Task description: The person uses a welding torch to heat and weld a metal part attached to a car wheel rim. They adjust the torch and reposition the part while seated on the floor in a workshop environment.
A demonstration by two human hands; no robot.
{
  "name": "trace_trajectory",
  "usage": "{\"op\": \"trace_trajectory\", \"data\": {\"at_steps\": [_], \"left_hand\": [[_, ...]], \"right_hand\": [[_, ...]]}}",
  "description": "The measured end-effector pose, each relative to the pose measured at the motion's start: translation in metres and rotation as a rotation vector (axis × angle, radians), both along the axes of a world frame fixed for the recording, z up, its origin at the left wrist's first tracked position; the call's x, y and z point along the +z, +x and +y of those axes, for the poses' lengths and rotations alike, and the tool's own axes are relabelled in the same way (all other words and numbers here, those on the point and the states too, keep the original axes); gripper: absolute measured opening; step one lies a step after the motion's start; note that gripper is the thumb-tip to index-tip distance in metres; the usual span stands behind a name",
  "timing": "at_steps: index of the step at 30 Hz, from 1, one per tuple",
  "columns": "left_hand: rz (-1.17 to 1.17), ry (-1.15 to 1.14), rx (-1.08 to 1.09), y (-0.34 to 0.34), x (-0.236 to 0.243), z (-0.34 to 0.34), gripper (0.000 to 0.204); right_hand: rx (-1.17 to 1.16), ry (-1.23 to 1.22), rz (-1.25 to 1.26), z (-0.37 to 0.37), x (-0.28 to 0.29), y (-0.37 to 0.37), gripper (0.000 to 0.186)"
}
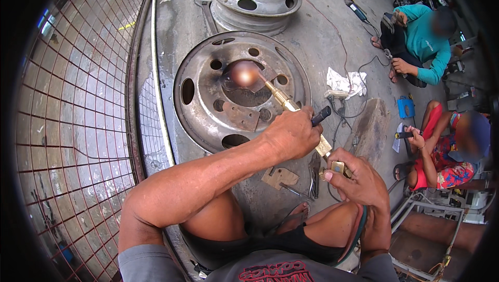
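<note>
My left hand [293, 133] is wrapped round the brass torch [280, 94], a short black cylinder [322, 115] sticking out above its knuckles. My right hand [353, 178] grips the torch's lower end, thumb at a brass fitting. The nozzle points at a glowing orange spot [245, 76] on a dark metal plate [233, 81] over the centre of a steel wheel rim [189, 115]. A smaller plate with holes [241, 117] rests on that rim. Below it on the floor lie another plate [278, 178] and some metal tools [313, 178].
A second rim [252, 14] stands behind, beside a wrench [206, 11]. A mesh fence [78, 126] runs along the left. Two seated people, one in teal [426, 42], one in floral clothes [452, 172], are at right, near cables, a white cloth [345, 79] and a board [366, 131].
</note>
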State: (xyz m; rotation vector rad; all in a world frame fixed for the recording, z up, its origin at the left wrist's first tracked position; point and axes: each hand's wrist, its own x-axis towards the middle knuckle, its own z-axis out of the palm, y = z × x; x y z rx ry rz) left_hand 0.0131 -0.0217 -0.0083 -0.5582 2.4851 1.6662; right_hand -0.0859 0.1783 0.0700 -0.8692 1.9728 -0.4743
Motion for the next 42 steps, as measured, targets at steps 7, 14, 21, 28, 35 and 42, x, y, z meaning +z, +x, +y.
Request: {"op": "trace_trajectory", "data": {"at_steps": [7,14,21,28,35,42], "left_hand": [[0.001,0.004,0.004,0.003,0.001,-0.001,0.043],[0.03,-0.002,0.003,0.003,0.005,-0.003,0.045],[0.045,0.057,0.036,0.005,0.008,-0.006,0.046],[0.026,0.091,0.024,0.007,0.009,-0.01,0.046],[0.034,0.08,0.019,0.006,0.008,-0.01,0.047],[0.04,0.08,0.022,0.008,0.011,-0.011,0.048]], "right_hand": [[0.069,0.008,0.077,-0.005,0.008,0.002,0.026],[0.136,-0.049,0.178,-0.009,0.018,0.004,0.03],[0.135,-0.095,0.292,-0.013,0.026,0.013,0.042],[0.137,-0.035,0.26,-0.017,0.032,0.013,0.036],[0.155,-0.111,0.289,-0.019,0.033,0.017,0.03],[0.183,-0.145,0.31,-0.018,0.03,0.015,0.033]]}}
